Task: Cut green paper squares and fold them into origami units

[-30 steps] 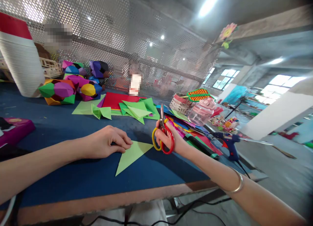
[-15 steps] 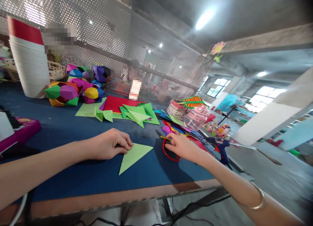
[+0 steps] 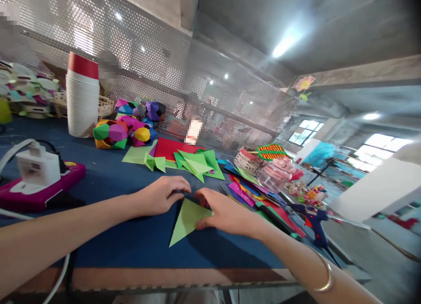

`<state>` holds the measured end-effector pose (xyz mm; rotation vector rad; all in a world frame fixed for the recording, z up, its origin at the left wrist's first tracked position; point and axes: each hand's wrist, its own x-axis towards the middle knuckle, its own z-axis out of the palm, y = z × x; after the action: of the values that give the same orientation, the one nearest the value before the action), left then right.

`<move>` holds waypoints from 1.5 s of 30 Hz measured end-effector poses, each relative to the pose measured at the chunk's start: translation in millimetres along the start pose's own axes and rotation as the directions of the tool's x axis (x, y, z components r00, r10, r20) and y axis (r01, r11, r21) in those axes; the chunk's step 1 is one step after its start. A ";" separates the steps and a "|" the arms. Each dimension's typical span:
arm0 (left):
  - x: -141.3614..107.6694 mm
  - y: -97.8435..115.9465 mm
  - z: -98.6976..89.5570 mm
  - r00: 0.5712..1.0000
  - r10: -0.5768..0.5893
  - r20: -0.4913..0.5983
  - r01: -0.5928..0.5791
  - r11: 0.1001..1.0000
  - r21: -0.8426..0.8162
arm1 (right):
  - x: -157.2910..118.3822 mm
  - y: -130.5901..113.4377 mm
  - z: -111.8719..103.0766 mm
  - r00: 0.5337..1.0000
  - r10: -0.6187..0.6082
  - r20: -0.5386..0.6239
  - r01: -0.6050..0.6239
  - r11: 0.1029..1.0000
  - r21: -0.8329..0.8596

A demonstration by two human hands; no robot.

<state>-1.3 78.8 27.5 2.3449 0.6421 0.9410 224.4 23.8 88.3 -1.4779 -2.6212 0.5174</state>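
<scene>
A folded light-green paper triangle [image 3: 184, 221] lies on the dark blue table, its sharp corner pointing toward the front edge. My left hand [image 3: 164, 195] is at its top corner, fingers curled and thumb close to them. Over the paper's right corner reaches my right hand [image 3: 226, 212], with thumb and fingers apart on either side and the thumb touching the sheet. That corner is partly hidden by the hand. Scissors [image 3: 223, 190] show just a blade tip and a sliver beyond my right hand. Folded green papers [image 3: 195, 164] are piled farther back.
At the left are a purple power strip [image 3: 77, 172] with a white plug and a tall cup stack [image 3: 83, 100]. Colourful paper balls [image 3: 112, 133] stand near the mesh screen. Coloured sheets, a pink clear bottle [image 3: 274, 176], a basket [image 3: 248, 160] and a glue gun [image 3: 314, 220] occupy the right side.
My right hand has let go of the scissors and moved left onto the paper's right corner. My left hand stays at the top corner. The view has shifted left.
</scene>
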 end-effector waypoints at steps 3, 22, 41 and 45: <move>3.7 -3.6 -2.1 0.984 -0.155 -0.086 0.148 0.986 -0.081 | 19.2 5.9 -0.6 0.999 -0.039 -0.010 0.039 0.998 0.051; 4.7 10.3 -5.9 0.848 -0.504 0.162 0.465 0.561 -0.685 | 54.5 36.8 46.2 0.811 -0.248 -0.529 0.360 0.926 0.117; 2.3 12.2 -13.0 0.861 -0.432 0.268 0.414 0.288 -0.864 | 42.3 20.9 39.9 0.609 -0.425 -0.670 0.420 0.889 -0.182; 3.8 12.2 -10.7 0.849 -0.460 0.261 0.400 0.236 -0.885 | 40.9 18.0 39.0 0.536 -0.443 -0.718 0.415 0.879 -0.233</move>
<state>-3.8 75.0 43.5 0.9967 0.5154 0.7703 208.1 57.2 42.2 -0.7107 -2.1343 -0.1934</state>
